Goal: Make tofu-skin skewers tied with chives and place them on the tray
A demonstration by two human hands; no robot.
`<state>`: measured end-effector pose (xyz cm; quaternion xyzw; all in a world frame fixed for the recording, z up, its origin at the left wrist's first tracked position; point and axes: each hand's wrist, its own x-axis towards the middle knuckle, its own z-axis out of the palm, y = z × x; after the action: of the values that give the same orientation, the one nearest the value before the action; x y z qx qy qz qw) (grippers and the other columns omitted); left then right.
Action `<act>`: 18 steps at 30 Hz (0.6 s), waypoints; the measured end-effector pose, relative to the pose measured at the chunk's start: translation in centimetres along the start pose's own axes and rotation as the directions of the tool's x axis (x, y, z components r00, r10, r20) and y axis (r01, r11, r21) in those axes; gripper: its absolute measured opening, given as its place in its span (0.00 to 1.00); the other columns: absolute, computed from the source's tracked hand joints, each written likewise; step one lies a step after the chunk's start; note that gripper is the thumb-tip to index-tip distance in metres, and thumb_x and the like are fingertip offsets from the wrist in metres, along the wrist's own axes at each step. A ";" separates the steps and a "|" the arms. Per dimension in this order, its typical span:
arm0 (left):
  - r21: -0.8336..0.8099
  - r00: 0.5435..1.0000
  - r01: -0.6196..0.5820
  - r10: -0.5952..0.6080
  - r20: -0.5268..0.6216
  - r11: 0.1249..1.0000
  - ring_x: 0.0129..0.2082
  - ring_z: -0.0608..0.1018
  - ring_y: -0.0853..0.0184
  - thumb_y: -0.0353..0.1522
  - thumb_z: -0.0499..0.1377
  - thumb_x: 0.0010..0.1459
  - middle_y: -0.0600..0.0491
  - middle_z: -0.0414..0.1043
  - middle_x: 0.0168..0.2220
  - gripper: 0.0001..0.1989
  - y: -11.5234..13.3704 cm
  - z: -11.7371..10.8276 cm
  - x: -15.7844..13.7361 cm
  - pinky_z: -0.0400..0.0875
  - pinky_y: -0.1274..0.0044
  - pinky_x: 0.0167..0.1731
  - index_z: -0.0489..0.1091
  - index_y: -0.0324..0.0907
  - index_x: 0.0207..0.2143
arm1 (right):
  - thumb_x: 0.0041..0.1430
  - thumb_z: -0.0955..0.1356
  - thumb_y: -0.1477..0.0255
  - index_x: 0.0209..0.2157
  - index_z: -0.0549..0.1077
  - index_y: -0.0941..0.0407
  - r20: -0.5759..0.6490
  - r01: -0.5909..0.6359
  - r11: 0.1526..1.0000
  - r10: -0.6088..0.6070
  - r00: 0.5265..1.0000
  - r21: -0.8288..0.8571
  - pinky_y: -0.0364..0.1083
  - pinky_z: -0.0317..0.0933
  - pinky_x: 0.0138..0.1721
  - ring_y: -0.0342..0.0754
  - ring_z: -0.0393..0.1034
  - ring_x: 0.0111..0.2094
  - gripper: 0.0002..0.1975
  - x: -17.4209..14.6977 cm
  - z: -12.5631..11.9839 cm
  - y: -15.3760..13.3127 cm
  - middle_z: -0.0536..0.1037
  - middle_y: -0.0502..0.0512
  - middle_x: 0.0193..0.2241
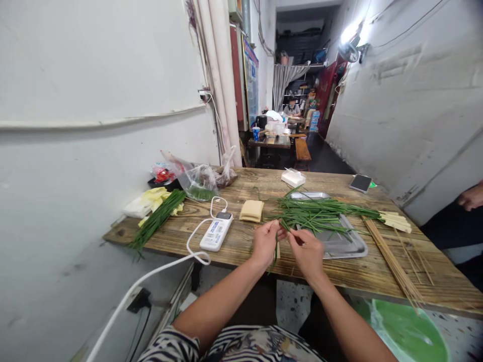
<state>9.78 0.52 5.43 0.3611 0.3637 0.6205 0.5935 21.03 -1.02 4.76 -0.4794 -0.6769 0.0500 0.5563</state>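
Note:
My left hand [267, 242] and my right hand [307, 250] are close together over the table's front edge. Fingers of both pinch a few green chives [284, 224], whose ends hang down below the left hand. Just beyond, a large heap of chives [317, 210] lies across a metal tray [356, 241]. A stack of pale yellow square sheets [251, 210] sits beyond my left hand, to its left. Pale rolled pieces [395, 221] lie at the heap's right end. Long thin wooden skewers [392, 261] stretch along the table to the right of the tray.
A white power bank [217, 232] with a cable stands on the wooden table [234, 251]. Left are another chive bunch [160, 218] and plastic bags [204, 178]. A phone [360, 183] and white box [293, 177] lie behind. A green basin [409, 332] is below; another person's hand [471, 197] shows right.

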 end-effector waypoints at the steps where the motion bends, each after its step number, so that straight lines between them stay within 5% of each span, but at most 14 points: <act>1: 0.000 1.000 -0.012 0.012 -0.001 1.000 0.34 0.80 0.62 0.47 0.63 0.49 0.46 0.78 0.34 0.22 0.0 0.3 0.0 0.74 0.72 0.38 0.72 0.35 0.32 | 0.59 0.65 0.69 0.30 0.78 0.57 -0.018 -0.036 0.999 0.036 0.999 0.010 0.44 0.63 0.25 0.45 0.69 0.23 0.10 -0.1 0.3 -0.2 0.77 0.53 0.24; 6: 0.046 0.996 -0.017 0.021 -0.084 0.999 0.37 0.79 0.63 0.44 0.61 0.53 0.44 0.78 0.36 0.19 -0.7 1.4 0.3 0.73 0.73 0.39 0.72 0.35 0.33 | 0.58 0.65 0.68 0.27 0.77 0.56 -0.094 -0.143 0.988 0.148 0.985 0.059 0.44 0.62 0.26 0.45 0.67 0.23 0.11 -0.7 1.9 -0.7 0.75 0.52 0.22; 12: 0.142 0.997 -0.006 0.018 -0.079 0.990 0.38 0.79 0.63 0.37 0.62 0.55 0.44 0.78 0.38 0.16 -1.2 1.8 0.5 0.73 0.72 0.42 0.73 0.35 0.42 | 0.61 0.63 0.68 0.31 0.77 0.57 -0.110 -0.111 0.993 0.115 0.987 0.047 0.45 0.64 0.30 0.46 0.69 0.28 0.12 -1.1 3.0 -0.7 0.76 0.55 0.26; 15: 0.243 0.999 -0.016 0.026 -0.036 0.970 0.35 0.78 0.65 0.34 0.62 0.54 0.47 0.78 0.34 0.13 -0.5 1.0 1.1 0.72 0.72 0.42 0.75 0.36 0.41 | 0.63 0.61 0.71 0.37 0.76 0.58 0.018 0.038 0.997 -0.036 0.999 -0.074 0.48 0.65 0.36 0.50 0.71 0.34 0.13 -1.0 2.0 -0.8 0.77 0.60 0.33; 18: 0.276 0.994 0.063 -0.087 0.073 0.959 0.29 0.76 0.68 0.35 0.64 0.51 0.51 0.77 0.28 0.11 0.5 -0.2 1.7 0.73 0.75 0.36 0.76 0.36 0.34 | 0.63 0.61 0.74 0.43 0.75 0.59 0.244 0.205 0.965 -0.162 0.956 -0.161 0.50 0.66 0.37 0.52 0.70 0.36 0.13 0.0 -0.2 -0.8 0.76 0.62 0.34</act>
<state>9.25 2.24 5.82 0.4514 0.4339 0.5255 0.5760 20.67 -1.58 5.29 -0.4547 -0.7799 -0.0101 0.4300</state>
